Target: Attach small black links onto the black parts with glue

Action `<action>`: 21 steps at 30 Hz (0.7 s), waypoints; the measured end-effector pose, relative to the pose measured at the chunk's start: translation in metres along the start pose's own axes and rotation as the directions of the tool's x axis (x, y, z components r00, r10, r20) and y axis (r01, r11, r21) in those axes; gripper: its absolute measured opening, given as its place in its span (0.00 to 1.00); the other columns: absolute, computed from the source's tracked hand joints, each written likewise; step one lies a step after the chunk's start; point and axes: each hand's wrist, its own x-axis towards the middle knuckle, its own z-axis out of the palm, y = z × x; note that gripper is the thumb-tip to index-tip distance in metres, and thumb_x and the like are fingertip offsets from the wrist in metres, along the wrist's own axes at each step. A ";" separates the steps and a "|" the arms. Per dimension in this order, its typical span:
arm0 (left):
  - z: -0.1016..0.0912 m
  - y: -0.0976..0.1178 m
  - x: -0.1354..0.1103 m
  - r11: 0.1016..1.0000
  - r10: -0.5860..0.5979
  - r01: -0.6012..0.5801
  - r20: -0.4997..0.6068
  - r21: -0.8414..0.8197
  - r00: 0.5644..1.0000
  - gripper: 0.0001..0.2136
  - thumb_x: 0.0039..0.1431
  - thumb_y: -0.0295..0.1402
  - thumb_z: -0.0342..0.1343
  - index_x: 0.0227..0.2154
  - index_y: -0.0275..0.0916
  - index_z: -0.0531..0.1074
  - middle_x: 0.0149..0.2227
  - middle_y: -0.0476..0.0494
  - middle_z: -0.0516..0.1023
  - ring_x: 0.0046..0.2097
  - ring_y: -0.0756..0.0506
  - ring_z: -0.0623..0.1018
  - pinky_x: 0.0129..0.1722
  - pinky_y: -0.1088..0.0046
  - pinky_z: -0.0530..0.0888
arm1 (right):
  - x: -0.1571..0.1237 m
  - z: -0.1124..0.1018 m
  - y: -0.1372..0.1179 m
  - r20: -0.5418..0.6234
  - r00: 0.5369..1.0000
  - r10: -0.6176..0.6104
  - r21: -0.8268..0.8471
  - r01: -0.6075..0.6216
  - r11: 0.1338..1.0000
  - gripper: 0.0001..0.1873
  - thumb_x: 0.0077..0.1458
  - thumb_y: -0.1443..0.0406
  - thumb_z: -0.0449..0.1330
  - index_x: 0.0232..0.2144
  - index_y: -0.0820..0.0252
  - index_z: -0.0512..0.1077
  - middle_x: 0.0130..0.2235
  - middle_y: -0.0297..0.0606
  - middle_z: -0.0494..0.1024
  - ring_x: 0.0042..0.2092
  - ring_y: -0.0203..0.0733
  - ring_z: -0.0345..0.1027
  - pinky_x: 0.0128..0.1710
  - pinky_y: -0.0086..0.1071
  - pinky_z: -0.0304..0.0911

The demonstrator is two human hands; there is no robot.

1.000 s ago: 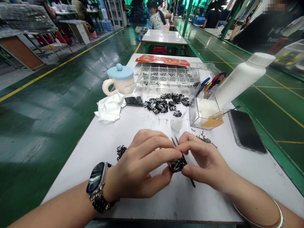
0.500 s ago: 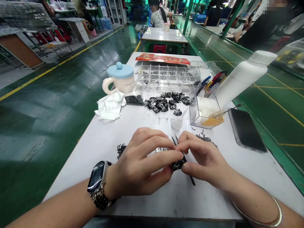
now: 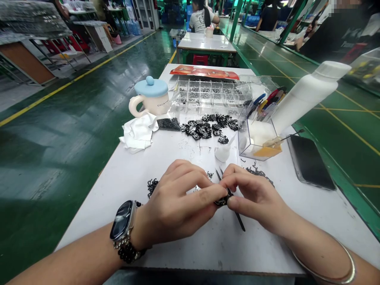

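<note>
My left hand (image 3: 178,206) and my right hand (image 3: 255,198) meet above a white work table (image 3: 101,206). My right hand pinches black pointed tweezers (image 3: 236,211), whose tips stick up between the hands. A small black metal piece (image 3: 222,202) sits at my left fingertips against the tweezers, mostly hidden by the fingers. Loose black bits lie close by, left of my left hand (image 3: 152,187) and beyond my right hand (image 3: 257,171). A heap of black metal pieces (image 3: 208,127) lies farther ahead.
Ahead stand a compartment box (image 3: 213,95), a blue-lidded mug (image 3: 150,97), a white cloth (image 3: 137,132) and a clear acrylic box (image 3: 257,140). A white bottle (image 3: 305,93) and a phone (image 3: 311,168) lie right. A seated person (image 3: 200,19) works beyond.
The black piece is now more covered by my fingers, and the tweezers' lower end has shifted slightly. My hands stay together, and the view has tilted a little.
</note>
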 end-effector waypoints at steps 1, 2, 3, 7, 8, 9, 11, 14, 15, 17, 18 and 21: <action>0.000 0.001 0.001 1.000 -0.013 0.013 -0.018 -0.013 1.000 0.13 0.48 0.18 0.56 0.38 0.36 0.74 0.28 0.43 0.76 0.34 0.44 0.73 0.36 0.65 0.69 | 0.000 0.000 -0.001 0.001 1.000 0.005 -0.009 -0.005 1.000 0.10 0.54 0.55 0.60 0.35 0.53 0.73 0.32 0.34 0.63 0.35 0.37 0.58 0.36 0.32 0.56; 0.001 0.002 0.001 0.999 -0.034 0.032 -0.038 -0.036 0.999 0.12 0.49 0.18 0.56 0.38 0.35 0.74 0.27 0.43 0.75 0.33 0.45 0.73 0.35 0.65 0.69 | 0.000 -0.001 -0.002 0.001 1.000 0.005 -0.026 -0.005 1.000 0.10 0.55 0.55 0.60 0.35 0.53 0.73 0.32 0.34 0.63 0.35 0.37 0.58 0.36 0.32 0.56; 0.001 0.003 0.002 0.996 -0.067 0.064 -0.053 -0.068 0.996 0.12 0.49 0.19 0.56 0.37 0.35 0.74 0.27 0.43 0.75 0.32 0.45 0.73 0.34 0.66 0.69 | -0.001 -0.001 -0.003 -0.005 1.000 -0.005 -0.056 0.005 0.998 0.10 0.56 0.56 0.59 0.35 0.53 0.72 0.32 0.34 0.63 0.35 0.37 0.58 0.35 0.32 0.56; 0.005 0.007 0.001 0.911 -0.294 0.280 0.000 -0.302 0.956 0.08 0.51 0.23 0.59 0.36 0.36 0.75 0.28 0.45 0.76 0.31 0.48 0.73 0.34 0.70 0.70 | -0.002 -0.002 -0.006 -0.077 0.979 -0.190 -0.307 0.158 0.939 0.07 0.56 0.61 0.60 0.39 0.53 0.71 0.33 0.34 0.65 0.36 0.37 0.60 0.36 0.33 0.56; 0.006 0.008 0.001 0.863 -0.361 0.352 0.044 -0.363 0.931 0.07 0.52 0.24 0.60 0.35 0.36 0.75 0.29 0.46 0.76 0.32 0.48 0.74 0.35 0.71 0.70 | -0.003 -0.002 -0.007 -0.086 0.963 -0.254 -0.365 0.207 0.908 0.07 0.56 0.63 0.59 0.39 0.54 0.70 0.34 0.35 0.66 0.36 0.37 0.60 0.36 0.34 0.56; 0.007 0.009 0.000 0.804 -0.426 0.424 0.094 -0.418 0.900 0.07 0.52 0.25 0.60 0.35 0.36 0.75 0.29 0.46 0.76 0.32 0.49 0.74 0.36 0.72 0.70 | -0.003 -0.002 -0.007 -0.084 0.949 -0.303 -0.407 0.244 0.880 0.06 0.57 0.65 0.59 0.39 0.54 0.70 0.34 0.35 0.67 0.36 0.37 0.61 0.36 0.34 0.55; 0.009 0.010 -0.002 0.656 -0.543 0.568 0.211 -0.498 0.813 0.06 0.52 0.28 0.61 0.34 0.38 0.75 0.30 0.49 0.76 0.34 0.50 0.73 0.38 0.75 0.69 | -0.004 -0.001 -0.007 -0.067 0.944 -0.323 -0.423 0.267 0.866 0.04 0.58 0.67 0.57 0.37 0.55 0.69 0.33 0.35 0.67 0.35 0.37 0.61 0.35 0.34 0.55; 0.010 0.009 -0.003 0.368 -0.644 0.728 0.407 -0.578 0.648 0.06 0.51 0.32 0.63 0.33 0.41 0.75 0.27 0.53 0.73 0.33 0.52 0.70 0.36 0.77 0.67 | -0.003 0.000 -0.009 -0.052 0.983 -0.178 -0.309 0.154 0.939 0.05 0.59 0.64 0.56 0.30 0.57 0.67 0.30 0.33 0.67 0.33 0.35 0.60 0.33 0.32 0.55; 0.010 0.008 -0.003 0.262 -0.650 0.759 0.472 -0.596 0.595 0.06 0.50 0.32 0.64 0.32 0.42 0.76 0.25 0.54 0.71 0.31 0.52 0.68 0.34 0.78 0.66 | -0.003 0.000 -0.009 -0.047 0.993 -0.112 -0.252 0.097 0.963 0.08 0.59 0.63 0.56 0.28 0.57 0.67 0.29 0.32 0.66 0.32 0.34 0.60 0.32 0.31 0.54; 0.009 0.007 -0.002 0.072 -0.634 0.783 0.578 -0.618 0.514 0.07 0.49 0.32 0.65 0.32 0.41 0.76 0.22 0.55 0.68 0.28 0.54 0.65 0.29 0.79 0.63 | -0.002 0.000 -0.010 -0.040 0.999 0.012 -0.147 -0.018 0.989 0.12 0.59 0.60 0.57 0.25 0.58 0.66 0.27 0.30 0.65 0.30 0.33 0.58 0.29 0.29 0.53; 0.009 0.006 -0.002 -0.002 -0.620 0.783 0.615 -0.622 0.487 0.07 0.48 0.31 0.65 0.32 0.41 0.76 0.21 0.56 0.67 0.26 0.55 0.64 0.28 0.80 0.61 | -0.001 -0.001 -0.011 -0.035 0.997 0.064 -0.102 -0.067 0.992 0.12 0.58 0.59 0.57 0.25 0.58 0.66 0.26 0.30 0.65 0.30 0.32 0.58 0.29 0.28 0.53; 0.008 0.005 0.000 -0.137 -0.593 0.773 0.677 -0.619 0.436 0.08 0.48 0.30 0.65 0.33 0.40 0.77 0.22 0.55 0.69 0.27 0.54 0.65 0.30 0.80 0.62 | -0.001 -0.001 -0.010 -0.019 0.986 0.166 -0.009 -0.166 0.986 0.14 0.58 0.57 0.57 0.24 0.58 0.66 0.25 0.29 0.64 0.29 0.32 0.57 0.28 0.27 0.52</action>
